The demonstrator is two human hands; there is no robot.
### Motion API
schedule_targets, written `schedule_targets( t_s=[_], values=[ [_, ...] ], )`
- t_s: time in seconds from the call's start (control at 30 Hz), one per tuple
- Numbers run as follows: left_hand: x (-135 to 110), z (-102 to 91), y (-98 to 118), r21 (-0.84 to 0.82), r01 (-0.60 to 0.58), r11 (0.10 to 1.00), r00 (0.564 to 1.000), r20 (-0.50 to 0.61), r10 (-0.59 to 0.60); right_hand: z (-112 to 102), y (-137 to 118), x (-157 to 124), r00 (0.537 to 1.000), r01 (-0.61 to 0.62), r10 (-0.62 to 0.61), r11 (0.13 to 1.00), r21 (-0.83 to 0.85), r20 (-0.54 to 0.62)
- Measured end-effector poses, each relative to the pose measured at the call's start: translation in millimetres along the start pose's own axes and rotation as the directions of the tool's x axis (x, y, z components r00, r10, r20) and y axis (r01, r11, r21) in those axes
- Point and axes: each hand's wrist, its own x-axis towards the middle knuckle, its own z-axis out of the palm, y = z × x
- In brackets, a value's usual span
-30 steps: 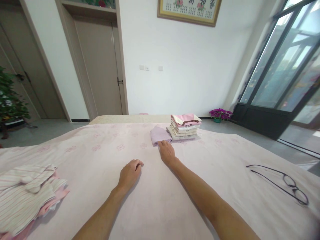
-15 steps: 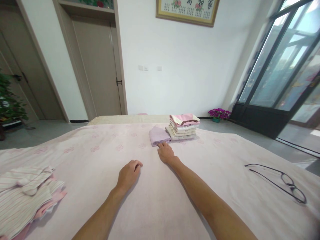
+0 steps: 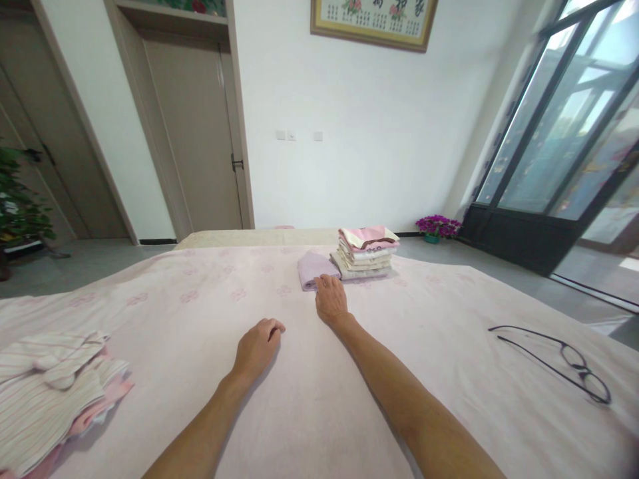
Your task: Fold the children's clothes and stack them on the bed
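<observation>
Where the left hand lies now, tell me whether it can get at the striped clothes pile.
Probably yes. The left hand rests loosely curled on the sheet, and only bare sheet lies between it and the striped clothes pile to its left.

A plain white wall point(image 3: 359, 153) carries a gold-framed embroidered picture point(image 3: 372, 23). A beige wooden door point(image 3: 194, 133) stands to the left, and tall dark-framed glass doors point(image 3: 564, 153) let in daylight at right. Grey floor point(image 3: 74, 263) surrounds the pink-sheeted bed point(image 3: 200, 293).
</observation>
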Motion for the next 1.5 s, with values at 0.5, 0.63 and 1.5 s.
schedule_targets(
  t_s=[0.5,0.63,1.5],
  values=[
    [0.7,1.0,0.2,0.037,-0.004,0.999,1.0,-0.02,0.005,3.5,-6.4,-10.4,0.906,-0.241,0.231,0.97,-0.015,0.356],
    [-2.6,-0.5,3.4,0.097,-0.009,0.995,0.999,0.044,0.004,-6.7,-9.8,-30.5,0.86,-0.236,0.208,0.972,0.003,0.467],
    [-87.3,-141.2,-127.9,0.316,0.694,0.646,0.639,-0.684,-0.351,-69.9,-18.1,-135.9,0.944,-0.022,0.008,0.999,0.039,0.33]
  ],
)
